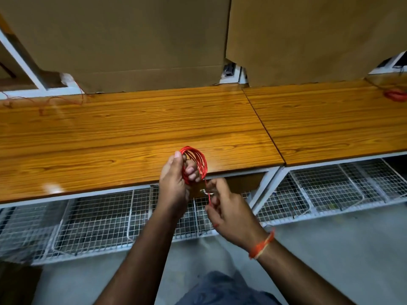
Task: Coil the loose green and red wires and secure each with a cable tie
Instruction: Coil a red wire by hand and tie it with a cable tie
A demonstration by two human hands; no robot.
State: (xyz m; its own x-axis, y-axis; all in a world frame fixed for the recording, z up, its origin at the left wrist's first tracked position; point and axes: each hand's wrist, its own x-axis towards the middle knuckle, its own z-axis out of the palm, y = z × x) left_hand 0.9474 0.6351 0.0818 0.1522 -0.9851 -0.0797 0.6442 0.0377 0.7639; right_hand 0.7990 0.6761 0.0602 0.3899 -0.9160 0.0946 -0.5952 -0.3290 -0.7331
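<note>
Nearest, the right hand (229, 213), an orange thread band (262, 245) on its wrist, reaches in with fingers (214, 202) curled, pinching the loose tail of the red wire (197, 160) just below the coil. The left hand (176, 181) is raised beside it, thumb up, fingers wrapped through the coiled red wire and gripping it over the front edge of the wooden worktop (132, 133). Farther off, another red coil (396, 95) lies at the far right, and thin loose wire (55, 102) trails at the far left.
</note>
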